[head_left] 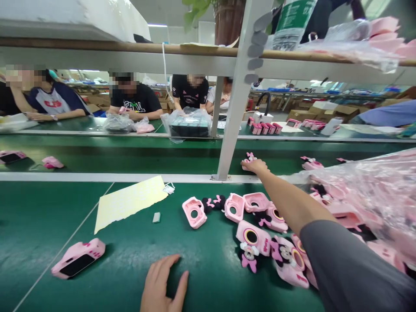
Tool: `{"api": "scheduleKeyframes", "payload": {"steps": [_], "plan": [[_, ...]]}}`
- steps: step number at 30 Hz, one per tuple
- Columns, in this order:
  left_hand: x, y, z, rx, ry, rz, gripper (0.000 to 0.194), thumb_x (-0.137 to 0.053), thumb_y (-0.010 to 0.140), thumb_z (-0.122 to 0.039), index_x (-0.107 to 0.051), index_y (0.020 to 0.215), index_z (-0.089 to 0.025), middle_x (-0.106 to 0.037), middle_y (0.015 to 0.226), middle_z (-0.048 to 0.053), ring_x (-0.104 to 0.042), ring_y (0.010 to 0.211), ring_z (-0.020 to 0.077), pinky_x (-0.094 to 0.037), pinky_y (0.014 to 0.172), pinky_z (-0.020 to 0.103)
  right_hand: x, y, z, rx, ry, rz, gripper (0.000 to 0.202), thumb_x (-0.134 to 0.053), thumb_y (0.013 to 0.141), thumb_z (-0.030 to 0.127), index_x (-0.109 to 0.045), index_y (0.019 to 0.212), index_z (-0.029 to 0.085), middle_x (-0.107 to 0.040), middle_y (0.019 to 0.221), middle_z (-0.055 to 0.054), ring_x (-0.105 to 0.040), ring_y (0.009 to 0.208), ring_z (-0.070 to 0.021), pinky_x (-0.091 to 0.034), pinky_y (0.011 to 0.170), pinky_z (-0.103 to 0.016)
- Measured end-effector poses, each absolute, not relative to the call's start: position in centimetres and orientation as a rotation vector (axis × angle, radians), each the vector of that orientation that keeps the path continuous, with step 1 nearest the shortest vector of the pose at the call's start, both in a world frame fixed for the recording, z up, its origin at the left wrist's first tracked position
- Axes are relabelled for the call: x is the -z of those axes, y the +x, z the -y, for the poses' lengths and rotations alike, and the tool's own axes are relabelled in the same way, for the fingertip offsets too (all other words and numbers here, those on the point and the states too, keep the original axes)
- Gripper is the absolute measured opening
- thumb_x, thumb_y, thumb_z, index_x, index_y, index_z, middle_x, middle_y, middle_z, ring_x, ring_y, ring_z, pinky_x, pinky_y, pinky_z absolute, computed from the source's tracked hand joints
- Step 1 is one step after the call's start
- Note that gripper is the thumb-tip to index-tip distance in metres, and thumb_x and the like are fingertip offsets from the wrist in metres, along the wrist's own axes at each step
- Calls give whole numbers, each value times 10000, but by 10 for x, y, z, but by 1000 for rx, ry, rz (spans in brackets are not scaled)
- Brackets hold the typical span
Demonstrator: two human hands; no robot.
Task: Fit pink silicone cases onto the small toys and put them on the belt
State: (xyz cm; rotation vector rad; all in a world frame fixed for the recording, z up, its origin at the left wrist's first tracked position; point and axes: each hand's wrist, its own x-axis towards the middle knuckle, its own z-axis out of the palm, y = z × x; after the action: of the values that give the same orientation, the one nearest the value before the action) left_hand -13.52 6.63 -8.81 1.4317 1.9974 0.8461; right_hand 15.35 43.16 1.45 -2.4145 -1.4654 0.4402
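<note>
My right hand (256,166) reaches over the white rail to the conveyor belt, its fingers closed round a pink toy camera (250,157) with a mouse-ear bow; most of that camera is hidden by the hand. Low in the middle, my left hand (164,281) hovers over or rests on the green table, thumb and fingers apart, holding nothing. To its left lies a pink camera (78,258) with its dark screen showing. Pink silicone covers (194,213) with black ears and bows are scattered to the right, some with a round hole, under and beside my right arm.
A torn yellow paper (130,199) and a small grey block (156,217) lie on the table. A clear bag of pink covers (373,190) fills the right side. A white post (232,117) rises beside my right hand. Several co-workers sit across the belt (146,158).
</note>
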Motion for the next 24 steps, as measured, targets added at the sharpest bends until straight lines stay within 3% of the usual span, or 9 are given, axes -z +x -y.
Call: {"api": "scheduleKeyframes", "payload": {"steps": [3, 6, 10, 12, 14, 17, 20, 22, 24], "plan": [[84, -130, -69, -825, 1440, -2018, 478, -516, 833, -610, -637, 1142, -266, -625, 1218, 105, -554, 1177, 332, -489, 996, 580, -12, 148, -435, -412, -2531, 1481, 838, -656, 762, 619, -492, 1320, 16, -501, 1280, -369, -511, 1218, -427, -428, 922, -526], [80, -128, -66, -848, 1455, -2002, 460, -500, 858, -583, -621, 1174, -271, -614, 1238, 104, -559, 1181, 319, -508, 986, 553, -34, 148, -413, -350, -2494, 1699, 807, -597, 810, 636, -522, 1275, -19, -494, 1263, -392, -515, 1204, -441, -424, 892, -517], [78, -127, -61, -929, 1472, -2018, 419, -509, 880, -521, -584, 1216, -282, -592, 1276, 95, -557, 1198, 300, -529, 973, 518, -58, 113, -337, -337, -2088, 2267, 564, -557, 851, 608, -659, 1097, 110, -662, 1068, -211, -603, 1094, -347, -421, 865, -411], [78, -126, -59, -1011, 1533, -2016, 403, -528, 888, -461, -553, 1243, -272, -581, 1284, 97, -547, 1211, 287, -504, 1009, 515, -52, 74, -290, -392, -1835, 2497, 651, -600, 749, 728, -636, 1138, 207, -705, 933, -109, -664, 932, -292, -455, 784, -358], [78, -125, -57, -1088, 1604, -1980, 407, -540, 895, -399, -515, 1275, -256, -564, 1291, 106, -537, 1217, 273, -479, 1034, 508, -39, 33, -251, -340, -1688, 2684, 840, -579, 697, 802, -572, 1232, 155, -707, 928, -153, -679, 858, -339, -480, 729, -397], [77, -126, -51, -1192, 1626, -1936, 434, -535, 905, -335, -452, 1320, -241, -521, 1319, 125, -522, 1218, 265, -482, 1009, 489, -21, -8, -219, -179, -1669, 2844, 785, -612, 780, 639, -518, 1270, 33, -682, 982, -254, -672, 901, -417, -489, 738, -469], [76, -128, -46, -1369, 1521, -1941, 579, -558, 896, -313, -308, 1415, -253, -422, 1405, 143, -480, 1254, 257, -490, 978, 452, -16, -10, -205, -193, -1387, 3017, 584, -638, 815, 344, -484, 1344, 149, -671, 1087, -185, -656, 999, -361, -487, 801, -431], [74, -130, -44, -1432, 1471, -1897, 722, -612, 862, -299, -215, 1463, -264, -386, 1424, 143, -468, 1266, 251, -476, 998, 442, -16, 2, -194, -331, -984, 3141, 639, -656, 780, 260, -448, 1384, 243, -653, 1137, -120, -630, 1048, -304, -485, 822, -372], [71, -131, -43, -1385, 1491, -1793, 719, -654, 821, -265, -290, 1441, -267, -423, 1376, 120, -483, 1250, 243, -451, 1039, 440, -17, 14, -179, -459, -667, 3161, 643, -642, 780, 238, -438, 1390, 244, -631, 1149, -112, -607, 1057, -278, -483, 822, -348]]}}
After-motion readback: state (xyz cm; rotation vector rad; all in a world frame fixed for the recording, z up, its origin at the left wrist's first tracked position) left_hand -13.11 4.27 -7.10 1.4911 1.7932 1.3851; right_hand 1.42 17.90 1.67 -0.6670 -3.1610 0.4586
